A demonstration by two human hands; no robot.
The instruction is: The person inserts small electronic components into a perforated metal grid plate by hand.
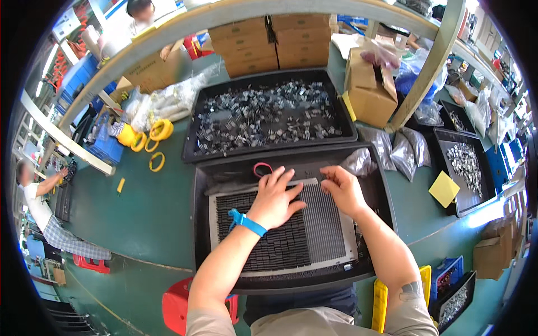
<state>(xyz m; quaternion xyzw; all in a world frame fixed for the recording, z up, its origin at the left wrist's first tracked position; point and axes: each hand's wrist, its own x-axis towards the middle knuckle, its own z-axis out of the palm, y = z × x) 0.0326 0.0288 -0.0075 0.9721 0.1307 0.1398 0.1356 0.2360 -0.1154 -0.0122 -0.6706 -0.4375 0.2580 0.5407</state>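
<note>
While pressed flat, fingers: spread wide on small dark parts
left hand (274, 200): on slotted grey tray (330, 224), left half filled
right hand (343, 190): fingers curled at far edge; grip unclear
far: black bin (190, 140) of loose parts

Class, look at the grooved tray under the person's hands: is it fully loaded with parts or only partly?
Partly loaded: dark parts fill the grooved tray's left portion, while the right grooves are bare.

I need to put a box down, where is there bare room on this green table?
Bare green table lies left of the near black tray, below the yellow tape rings. A smaller patch sits beside the yellow square pad. Trays, cartons and bags crowd the middle and back.
</note>
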